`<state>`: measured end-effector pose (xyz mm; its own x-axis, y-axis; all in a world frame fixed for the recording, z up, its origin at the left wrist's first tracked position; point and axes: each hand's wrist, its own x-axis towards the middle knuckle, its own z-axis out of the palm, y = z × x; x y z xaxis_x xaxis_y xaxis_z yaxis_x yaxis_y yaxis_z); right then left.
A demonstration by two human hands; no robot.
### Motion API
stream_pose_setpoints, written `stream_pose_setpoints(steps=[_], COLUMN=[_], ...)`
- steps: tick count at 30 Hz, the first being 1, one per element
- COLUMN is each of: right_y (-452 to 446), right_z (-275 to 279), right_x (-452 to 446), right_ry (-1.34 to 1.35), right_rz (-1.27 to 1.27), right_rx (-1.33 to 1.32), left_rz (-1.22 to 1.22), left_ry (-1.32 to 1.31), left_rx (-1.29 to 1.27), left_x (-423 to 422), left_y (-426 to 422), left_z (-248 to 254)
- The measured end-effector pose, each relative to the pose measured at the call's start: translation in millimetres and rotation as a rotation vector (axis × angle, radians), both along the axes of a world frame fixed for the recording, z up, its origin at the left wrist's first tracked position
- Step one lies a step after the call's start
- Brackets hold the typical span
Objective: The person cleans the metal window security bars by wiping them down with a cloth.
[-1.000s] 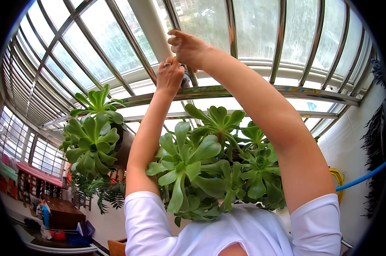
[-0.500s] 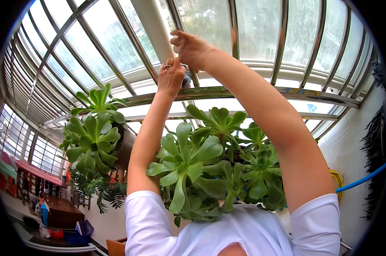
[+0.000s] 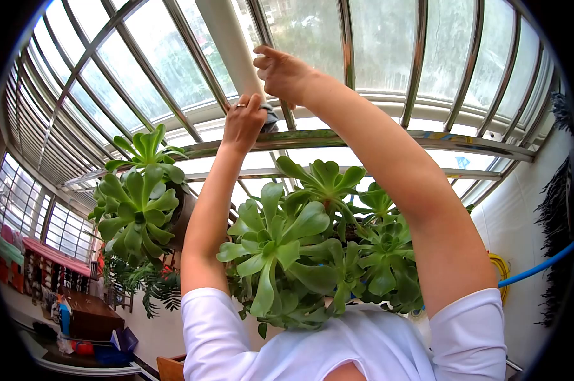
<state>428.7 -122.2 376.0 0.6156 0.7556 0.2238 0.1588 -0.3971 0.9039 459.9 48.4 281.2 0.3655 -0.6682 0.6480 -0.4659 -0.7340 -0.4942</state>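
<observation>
Grey cloth [image 3: 269, 119], bunched small, just above the horizontal rail [image 3: 312, 138] of the metal window grille. My left hand [image 3: 244, 122] is at it: grip narrow, fingers bent and closed over the cloth, a dark fold showing past the knuckles on the right side. A ring [image 3: 240, 106] sits on one finger. Most of the cloth is hidden by the hand, so I cannot tell how much I hold.

My right hand [image 3: 280, 75] is higher and just to the right, in front of an upright bar [image 3: 259, 22]. Fingers curled in, foremost one poking out to the left. The back of the hand hides the palm; whether this grip is tight on the bar or merely against it, I cannot tell.

Both forearms reach up past a large green succulent [image 3: 271, 244], one on either side. To the left, another succulent [image 3: 139, 216] leans out from a brown pot [image 3: 184, 216]. Window panes [image 3: 382, 44] behind the bars; blue hose [image 3: 534, 270] at far right, beside a yellow coil [image 3: 504, 270].
</observation>
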Motion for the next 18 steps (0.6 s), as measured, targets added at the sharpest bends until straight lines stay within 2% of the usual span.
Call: stream_pose_setpoints(steps=[5, 8, 10, 13, 18], right_y=[2.2, 0.9, 0.4, 1.0, 0.5], right_z=[-3.3, -9.9, 3.2, 1.9, -1.0], right_x=[2.9, 12.7, -0.8, 2.8, 8.4], right_ry=[0.014, -0.24, 0.064, 0.068, 0.065], right_rz=[-0.008, 0.033, 0.004, -0.02, -0.009], right_rx=[0.034, 0.026, 0.01, 0.009, 0.012], left_rz=[0.035, 0.005, -0.065, -0.133, -0.083], left_ry=[-0.115, -0.127, -0.131, -0.137, -0.114], left_rx=[-0.03, -0.015, 0.013, -0.006, 0.063], left_x=[-16.1, -11.8, -7.4, -1.8, 14.9], left_y=[9.9, 9.2, 5.5, -5.8, -8.5], left_z=[-1.9, -2.3, 2.0, 8.2, 8.7])
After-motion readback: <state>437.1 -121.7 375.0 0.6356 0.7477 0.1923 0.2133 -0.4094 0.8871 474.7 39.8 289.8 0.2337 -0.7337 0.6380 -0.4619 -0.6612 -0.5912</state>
